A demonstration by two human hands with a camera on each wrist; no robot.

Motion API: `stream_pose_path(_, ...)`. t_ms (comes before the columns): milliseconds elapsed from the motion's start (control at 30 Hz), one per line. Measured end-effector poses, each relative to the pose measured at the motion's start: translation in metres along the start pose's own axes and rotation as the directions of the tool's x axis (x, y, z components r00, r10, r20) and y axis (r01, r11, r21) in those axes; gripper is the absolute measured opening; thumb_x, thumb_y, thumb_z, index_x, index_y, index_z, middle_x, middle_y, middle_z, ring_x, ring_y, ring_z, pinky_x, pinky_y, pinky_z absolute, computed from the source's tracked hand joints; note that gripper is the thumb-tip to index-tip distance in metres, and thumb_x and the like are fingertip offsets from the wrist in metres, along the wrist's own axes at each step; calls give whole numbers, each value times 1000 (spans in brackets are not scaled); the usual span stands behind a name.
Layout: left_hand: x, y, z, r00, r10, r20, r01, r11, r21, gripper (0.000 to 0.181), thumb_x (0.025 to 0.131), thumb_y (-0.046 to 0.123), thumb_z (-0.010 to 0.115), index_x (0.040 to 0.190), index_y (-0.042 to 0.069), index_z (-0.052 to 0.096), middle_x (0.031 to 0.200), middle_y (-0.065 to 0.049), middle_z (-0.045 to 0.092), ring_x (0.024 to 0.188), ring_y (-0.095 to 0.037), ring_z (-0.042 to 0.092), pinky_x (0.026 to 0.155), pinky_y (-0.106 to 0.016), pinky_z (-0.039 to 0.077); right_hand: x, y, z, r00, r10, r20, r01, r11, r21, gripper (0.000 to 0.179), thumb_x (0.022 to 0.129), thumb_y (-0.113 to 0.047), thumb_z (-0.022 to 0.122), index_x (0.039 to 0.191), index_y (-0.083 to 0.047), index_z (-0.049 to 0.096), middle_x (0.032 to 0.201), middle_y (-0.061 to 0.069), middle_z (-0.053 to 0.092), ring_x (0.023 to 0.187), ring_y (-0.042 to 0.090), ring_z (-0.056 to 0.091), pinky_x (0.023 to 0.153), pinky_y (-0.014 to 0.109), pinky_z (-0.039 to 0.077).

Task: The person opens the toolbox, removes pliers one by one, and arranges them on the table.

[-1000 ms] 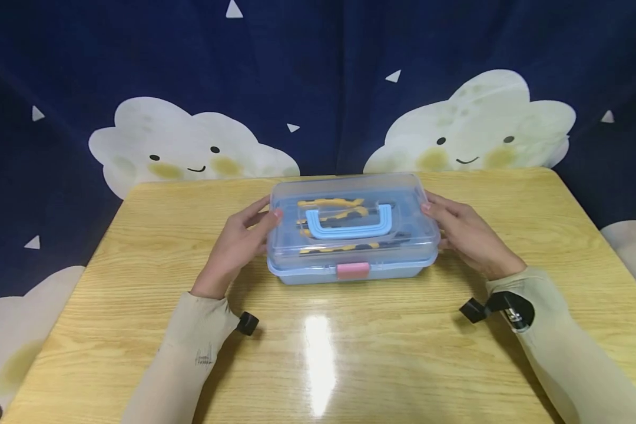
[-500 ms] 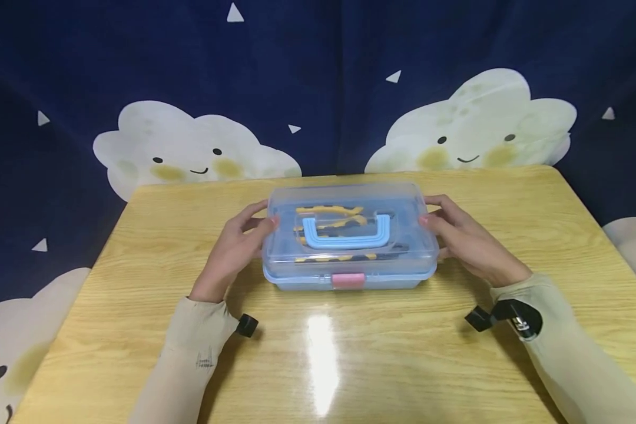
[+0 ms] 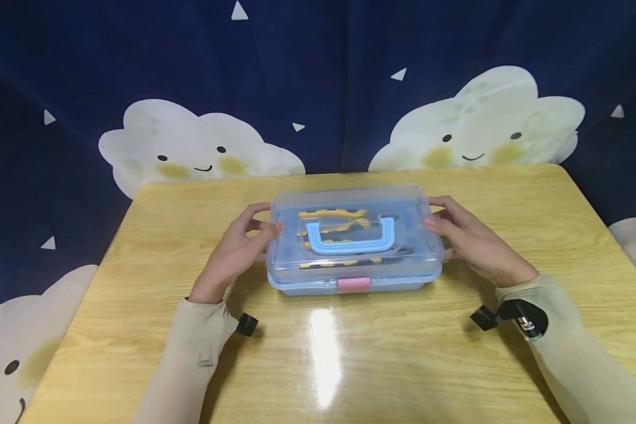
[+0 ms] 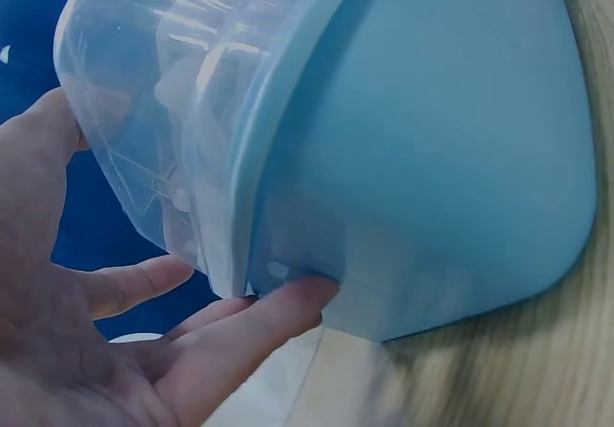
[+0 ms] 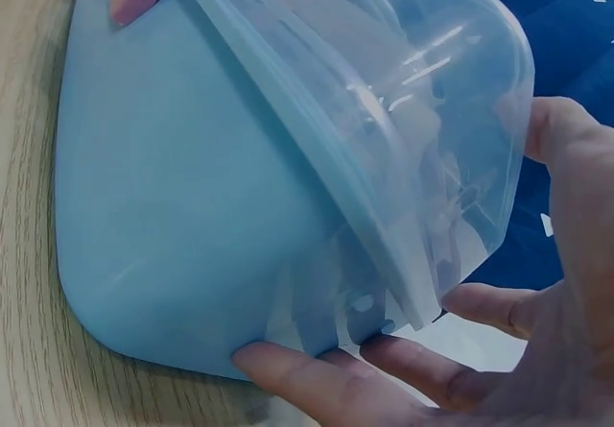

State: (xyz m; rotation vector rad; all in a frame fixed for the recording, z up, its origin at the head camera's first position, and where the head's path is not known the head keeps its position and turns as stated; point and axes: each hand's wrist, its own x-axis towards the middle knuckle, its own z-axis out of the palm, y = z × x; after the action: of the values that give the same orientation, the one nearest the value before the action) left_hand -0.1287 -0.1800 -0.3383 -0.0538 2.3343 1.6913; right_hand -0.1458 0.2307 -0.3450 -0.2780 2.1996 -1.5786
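A plastic storage box [image 3: 288, 259] with a clear lid and a light blue base stands on the wooden table. On its lid lies a blue carrying handle [image 3: 352, 247], and a pink latch [image 3: 353, 285] closes the front. Several yellow-and-black tools [image 3: 331, 214] show through the lid. My left hand [image 3: 235, 250] grips the left end, thumb on the lid and fingers along the side. The right hand [image 3: 474, 247] holds the opposite end in the same way. In both wrist views fingertips press the blue base [image 4: 432, 158], whose underside meets the table.
The wooden table [image 3: 153, 330] extends in front of the box and to both sides. Behind it hangs a dark blue curtain [image 3: 318, 70] with smiling white clouds. Black wrist cameras [image 3: 247, 324] sit on both sleeves.
The box has shifted slightly nearer to me, with both hands keeping their hold on its ends. The head view has also swung a little.
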Motion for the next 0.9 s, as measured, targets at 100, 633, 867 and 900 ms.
stream_pose_path(100,-2,0,-1,1000,7,18,-7,1000,-16,63,101,37,67,155,17,42,132,-23,55,93,-28,73,79,-41,68,-2,0,-1,1000,-3,9,3,1000,0,50,111,-41,46,154,-21,32,131,16,46,106,16,67,76,45,67)
stream_pose_path(633,3,-1,0,999,13,33,-13,1000,5,67,101,43,65,158,21,39,138,-21,55,105,-32,72,84,-45,67,-1,-3,-4,999,-27,19,27,1000,4,53,112,-39,44,158,-18,29,130,15,46,104,15,68,75,44,67)
stream_pose_path(867,-3,1,-3,999,1,40,-3,999,42,67,101,48,63,158,23,39,136,-17,56,107,-32,72,84,-40,68,-1,-2,-1,999,-7,33,7,1000,12,51,111,-40,47,155,-21,31,133,16,45,107,17,68,78,43,67)
stream_pose_path(900,-3,1,-4,999,4,40,-6,999,46,67,101,48,63,158,23,39,137,-18,56,107,-32,72,84,-41,68,-1,-3,0,999,-8,34,8,1000,16,51,111,-40,47,155,-21,31,133,16,45,106,17,68,78,43,67)
